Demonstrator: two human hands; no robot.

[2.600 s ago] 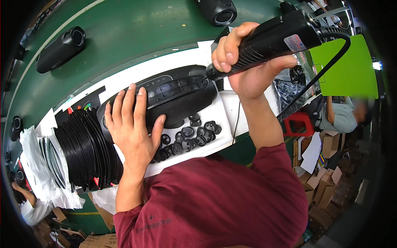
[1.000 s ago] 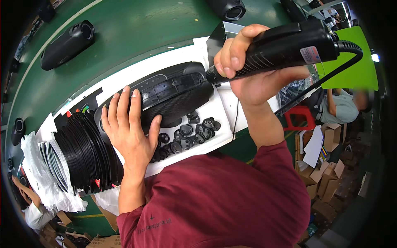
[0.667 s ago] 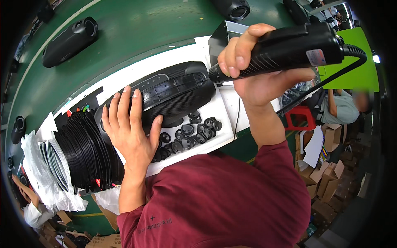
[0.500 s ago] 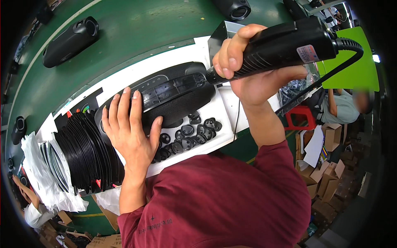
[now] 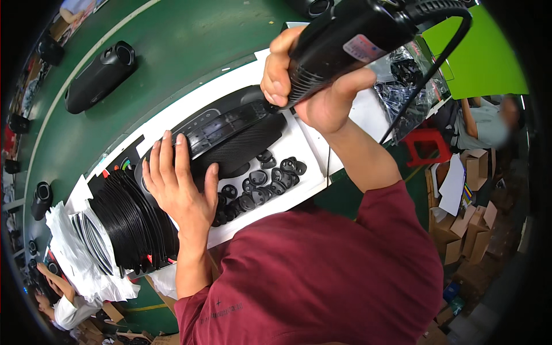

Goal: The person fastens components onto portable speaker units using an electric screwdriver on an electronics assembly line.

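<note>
A black cylindrical speaker [image 5: 247, 146] lies slantwise on the white bench, a glossy black strip [image 5: 221, 131] running along its top. My left hand [image 5: 185, 198] rests on its left end, open, fingers stretched over the top and thumb spread along the near side. In my right hand [image 5: 322, 100] is a thick black corded electric screwdriver [image 5: 351, 49], gripped with the fingers wrapped around its body. Its lower end points at the strip's right end; my fingers hide the tip. Close by, several small black caps with holes [image 5: 259, 192] lie in a white tray [image 5: 307, 185].
Left of the speaker stand a stack of thin black pieces [image 5: 132, 218] and white wrapping sheets [image 5: 63, 253]. Another speaker [image 5: 100, 77] lies on the green surface beyond. Clear plastic bags [image 5: 402, 83] sit right of the screwdriver, near a red stool [image 5: 425, 146] and cardboard boxes [image 5: 477, 227].
My right hand and the screwdriver have shifted left and up in the picture, the screwdriver now tilted more steeply. My left hand stays on the speaker; the whole view has turned slightly.
</note>
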